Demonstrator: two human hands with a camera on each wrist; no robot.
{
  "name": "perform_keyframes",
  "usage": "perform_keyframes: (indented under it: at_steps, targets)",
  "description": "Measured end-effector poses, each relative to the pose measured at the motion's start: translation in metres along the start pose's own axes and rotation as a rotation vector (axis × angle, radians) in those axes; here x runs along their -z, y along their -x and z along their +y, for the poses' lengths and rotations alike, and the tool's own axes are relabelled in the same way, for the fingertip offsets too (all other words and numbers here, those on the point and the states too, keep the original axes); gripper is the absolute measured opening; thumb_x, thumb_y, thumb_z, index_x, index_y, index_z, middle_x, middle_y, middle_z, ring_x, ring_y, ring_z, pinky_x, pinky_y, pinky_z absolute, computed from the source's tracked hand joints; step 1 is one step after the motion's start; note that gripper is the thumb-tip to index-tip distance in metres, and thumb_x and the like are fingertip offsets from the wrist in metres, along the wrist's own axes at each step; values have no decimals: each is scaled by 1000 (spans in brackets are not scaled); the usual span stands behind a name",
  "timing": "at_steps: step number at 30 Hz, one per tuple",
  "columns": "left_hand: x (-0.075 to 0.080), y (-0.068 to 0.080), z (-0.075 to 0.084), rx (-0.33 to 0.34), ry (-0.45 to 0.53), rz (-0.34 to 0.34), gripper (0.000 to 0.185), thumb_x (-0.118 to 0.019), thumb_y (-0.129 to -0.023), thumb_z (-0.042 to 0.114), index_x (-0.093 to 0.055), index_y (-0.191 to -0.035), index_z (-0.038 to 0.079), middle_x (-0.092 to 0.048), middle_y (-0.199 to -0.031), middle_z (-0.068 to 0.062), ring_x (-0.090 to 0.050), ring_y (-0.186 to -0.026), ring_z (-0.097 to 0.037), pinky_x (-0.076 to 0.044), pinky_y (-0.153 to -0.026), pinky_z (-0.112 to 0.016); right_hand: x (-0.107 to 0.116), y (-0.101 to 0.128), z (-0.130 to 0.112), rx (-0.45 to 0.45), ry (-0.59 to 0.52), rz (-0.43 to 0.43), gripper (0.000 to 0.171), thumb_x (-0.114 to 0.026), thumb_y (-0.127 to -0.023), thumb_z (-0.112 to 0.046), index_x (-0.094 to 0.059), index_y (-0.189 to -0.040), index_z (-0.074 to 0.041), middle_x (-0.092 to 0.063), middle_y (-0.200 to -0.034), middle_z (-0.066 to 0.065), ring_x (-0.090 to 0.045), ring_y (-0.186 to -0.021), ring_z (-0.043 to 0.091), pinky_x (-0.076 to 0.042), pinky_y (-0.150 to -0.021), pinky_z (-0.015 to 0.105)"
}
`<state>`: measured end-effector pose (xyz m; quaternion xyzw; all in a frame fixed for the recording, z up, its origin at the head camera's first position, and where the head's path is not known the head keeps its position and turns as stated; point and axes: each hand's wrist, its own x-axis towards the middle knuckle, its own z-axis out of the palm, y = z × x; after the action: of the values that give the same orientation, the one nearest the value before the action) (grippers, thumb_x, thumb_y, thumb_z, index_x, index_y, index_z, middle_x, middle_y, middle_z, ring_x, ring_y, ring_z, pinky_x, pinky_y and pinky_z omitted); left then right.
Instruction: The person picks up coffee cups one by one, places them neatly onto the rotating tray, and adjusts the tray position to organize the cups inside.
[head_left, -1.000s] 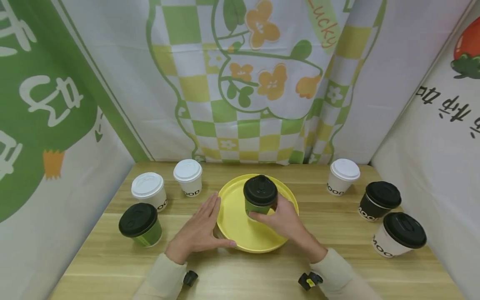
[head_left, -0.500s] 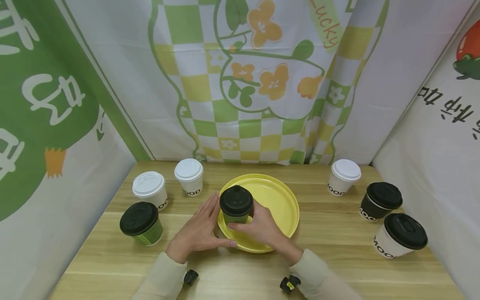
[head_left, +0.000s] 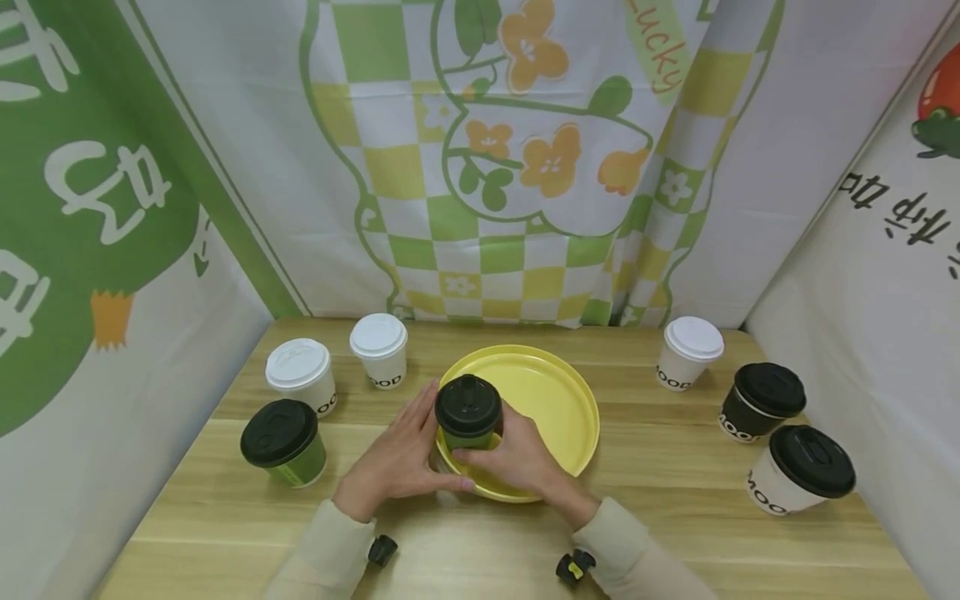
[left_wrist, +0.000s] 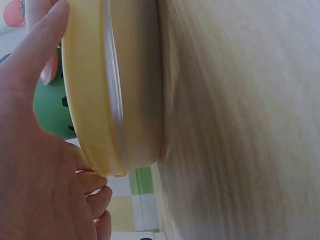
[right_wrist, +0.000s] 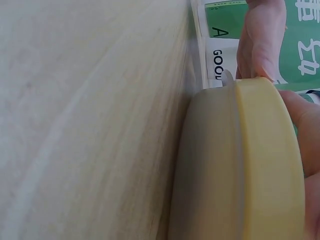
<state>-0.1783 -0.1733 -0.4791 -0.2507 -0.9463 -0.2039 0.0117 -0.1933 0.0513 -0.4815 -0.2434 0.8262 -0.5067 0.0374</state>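
Note:
A yellow round plate (head_left: pixel 555 400) lies mid-table. My right hand (head_left: pixel 517 462) grips a green paper cup with a black lid (head_left: pixel 468 407) over the plate's left front part; whether the cup stands on the plate I cannot tell. My left hand (head_left: pixel 401 458) rests against the plate's left rim with straight fingers, its thumb along the front edge. The left wrist view shows that hand (left_wrist: pixel 30 165) on the plate's rim (left_wrist: pixel 100 100), with a bit of the green cup (left_wrist: pixel 50 107) behind. In the right wrist view the plate's side (right_wrist: pixel 260 165) fills the lower right.
On the wooden table (head_left: pixel 675 500), a second green cup (head_left: pixel 283 442) and two white-lidded cups (head_left: pixel 300 375) (head_left: pixel 378 346) stand left. Right of the plate are a white cup (head_left: pixel 690 350), a black cup (head_left: pixel 761 400) and a black-lidded white cup (head_left: pixel 798 471). Printed cloth walls enclose three sides.
My right hand has carried the green cup from the plate's middle to its left front part. The left hand has stayed at the rim.

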Motion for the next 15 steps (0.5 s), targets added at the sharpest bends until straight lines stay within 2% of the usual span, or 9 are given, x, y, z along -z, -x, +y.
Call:
perform_keyframes:
  at_steps: [9, 15]
  targets:
    - [-2, -1, -2, 0, 6, -12, 136, -75, -79, 77, -4, -170, 4, -6, -176, -27, -17, -163, -46, -27, -129, -64, 5, 4, -3, -39, 55, -26, 87, -93, -82, -35, -48, -156, -21, -64, -149, 1, -60, -140, 22, -51, -117, 49]
    - [-2, -1, -2, 16, 9, -28, 138, -76, -78, 77, -6, -170, 3, -7, -176, -27, -15, -164, -45, -26, -130, -64, 26, 15, -6, -102, 119, 7, 91, -91, -83, -39, -48, -156, -9, -56, -157, 14, -54, -146, 33, -47, -120, 55]
